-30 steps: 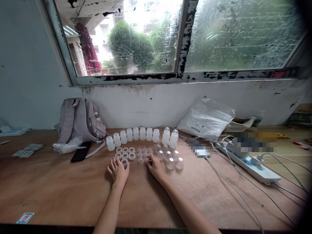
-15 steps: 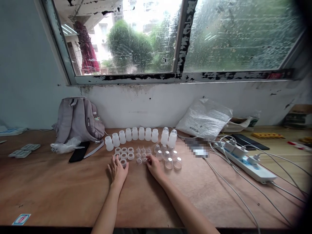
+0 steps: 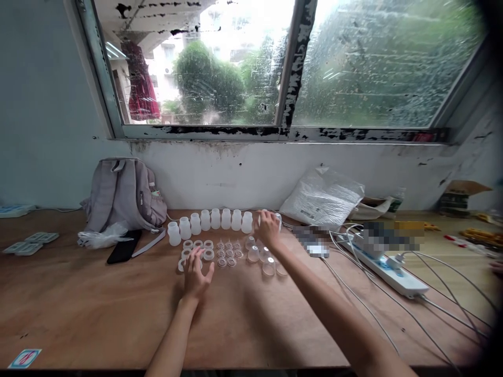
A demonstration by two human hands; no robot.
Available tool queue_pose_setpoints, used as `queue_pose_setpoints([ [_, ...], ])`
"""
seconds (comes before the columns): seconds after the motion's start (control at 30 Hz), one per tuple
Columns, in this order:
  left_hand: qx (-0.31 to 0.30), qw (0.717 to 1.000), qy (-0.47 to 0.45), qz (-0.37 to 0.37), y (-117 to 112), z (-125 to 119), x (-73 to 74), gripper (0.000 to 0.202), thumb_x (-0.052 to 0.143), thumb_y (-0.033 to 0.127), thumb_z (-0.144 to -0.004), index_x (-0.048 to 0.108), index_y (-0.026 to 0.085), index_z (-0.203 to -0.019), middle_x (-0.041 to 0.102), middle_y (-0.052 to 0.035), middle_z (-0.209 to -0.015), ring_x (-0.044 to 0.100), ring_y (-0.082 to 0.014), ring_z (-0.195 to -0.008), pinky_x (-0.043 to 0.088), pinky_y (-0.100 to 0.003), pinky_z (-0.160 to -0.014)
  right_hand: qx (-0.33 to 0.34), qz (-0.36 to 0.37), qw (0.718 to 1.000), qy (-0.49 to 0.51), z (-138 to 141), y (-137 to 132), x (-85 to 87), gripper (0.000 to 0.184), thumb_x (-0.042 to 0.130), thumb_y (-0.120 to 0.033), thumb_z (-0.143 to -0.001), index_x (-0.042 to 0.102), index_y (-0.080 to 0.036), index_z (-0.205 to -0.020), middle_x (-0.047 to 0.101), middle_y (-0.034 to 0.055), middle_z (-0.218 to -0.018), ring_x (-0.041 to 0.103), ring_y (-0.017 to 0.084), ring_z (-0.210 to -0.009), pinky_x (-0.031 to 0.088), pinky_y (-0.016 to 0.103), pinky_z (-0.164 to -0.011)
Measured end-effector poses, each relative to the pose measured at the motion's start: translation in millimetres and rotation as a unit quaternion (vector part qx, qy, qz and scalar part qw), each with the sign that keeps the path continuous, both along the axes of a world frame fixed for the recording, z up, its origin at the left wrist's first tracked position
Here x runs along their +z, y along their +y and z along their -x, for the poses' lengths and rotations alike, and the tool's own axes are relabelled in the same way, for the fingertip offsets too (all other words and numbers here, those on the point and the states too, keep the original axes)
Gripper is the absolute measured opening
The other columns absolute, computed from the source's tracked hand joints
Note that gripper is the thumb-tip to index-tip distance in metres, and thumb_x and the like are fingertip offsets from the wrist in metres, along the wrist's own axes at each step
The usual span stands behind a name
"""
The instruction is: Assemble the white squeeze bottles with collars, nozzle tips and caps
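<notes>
A row of several small white plastic bottles (image 3: 204,221) stands on the wooden table (image 3: 98,303). In front of them lie white rings (image 3: 198,245), small clear nipples (image 3: 230,254) and clear domed caps (image 3: 253,254). My left hand (image 3: 196,275) lies flat with fingers spread, its tips touching the nearest white rings. My right hand (image 3: 267,228) has its fingers curled around a capped bottle at the right end of the row; that bottle is mostly hidden by the hand.
A grey backpack (image 3: 123,193), a black phone (image 3: 123,250) and a crumpled plastic bag (image 3: 100,238) sit at the left. A white plastic sack (image 3: 322,196) leans on the wall at the right. A power strip (image 3: 389,267) with cables lies right of the parts.
My right hand moved from the clear nipples up and right to the capped bottles and closed on one. My left hand shifted slightly toward the rings. The camera view drifted.
</notes>
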State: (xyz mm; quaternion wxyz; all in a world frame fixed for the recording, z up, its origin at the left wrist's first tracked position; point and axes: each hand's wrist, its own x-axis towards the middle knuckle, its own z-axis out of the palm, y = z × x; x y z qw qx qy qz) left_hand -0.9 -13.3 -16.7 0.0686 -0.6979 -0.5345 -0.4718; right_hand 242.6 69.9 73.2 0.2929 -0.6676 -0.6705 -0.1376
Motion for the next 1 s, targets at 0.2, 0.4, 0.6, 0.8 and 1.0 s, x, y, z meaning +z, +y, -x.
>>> queue_pose_setpoints([
  [0.2,-0.055,0.998,-0.004,-0.011,-4.8,-4.8,4.9,0.032,0.049,0.024,-0.076,0.046,0.019,-0.107,0.054,-0.0093,-0.108,0.048,-0.0239,-0.107,0.037,-0.042,-0.091,-0.034,0.089,0.993,-0.063,-46.3,45.5,32.5,0.039,0.042,-0.015,-0.078,0.044,-0.014,-0.117,0.054,0.0168,-0.111,0.036,0.03,-0.112,0.023,0.047,-0.089],
  [0.4,-0.059,0.998,-0.006,-0.01,-3.4,-5.3,3.3,0.032,0.049,0.022,-0.075,0.046,0.019,-0.106,0.055,-0.0092,-0.105,0.049,-0.0243,-0.104,0.038,-0.043,-0.09,-0.019,0.136,0.984,-0.117,-45.5,47.3,14.4,0.027,0.043,-0.02,-0.079,0.047,-0.016,-0.105,0.06,0.0107,-0.099,0.039,0.026,-0.112,0.008,0.05,-0.096],
  [0.6,-0.076,0.997,-0.005,-0.008,-6.2,-8.2,4.7,0.032,0.049,0.021,-0.075,0.046,0.019,-0.106,0.055,-0.008,-0.106,0.048,-0.023,-0.106,0.037,-0.04,-0.091,-0.002,0.094,0.99,-0.106,-37.7,36.5,33.1,0.027,0.045,-0.025,-0.08,0.046,-0.017,-0.105,0.062,0.0093,-0.094,0.047,0.026,-0.1,0.018,0.045,-0.094],
  [0.8,-0.086,0.996,-0.009,0.003,-15.7,-13.2,8.8,0.038,0.051,0.027,-0.077,0.042,0.018,-0.113,0.05,-0.0105,-0.114,0.047,-0.0226,-0.107,0.037,-0.038,-0.091,0.085,-0.015,0.996,0.025,-19.0,-13.4,62.0,0.03,0.044,-0.032,-0.081,0.049,-0.015,-0.106,0.06,0.0089,-0.085,0.054,0.021,-0.083,0.04,0.032,-0.074],
  [1.0,-0.08,0.997,0.014,0.006,-18.0,-15.3,7.4,0.062,0.06,0.045,-0.068,0.036,0.018,-0.119,0.05,-0.0132,-0.116,0.048,-0.0276,-0.108,0.036,-0.043,-0.09,0.294,0.113,0.918,0.242,26.5,-90.7,21.3,0.027,0.049,-0.04,-0.078,0.052,-0.018,-0.095,0.056,0.0011,-0.065,0.051,0.014,-0.053,0.041,0.025,-0.046],
])
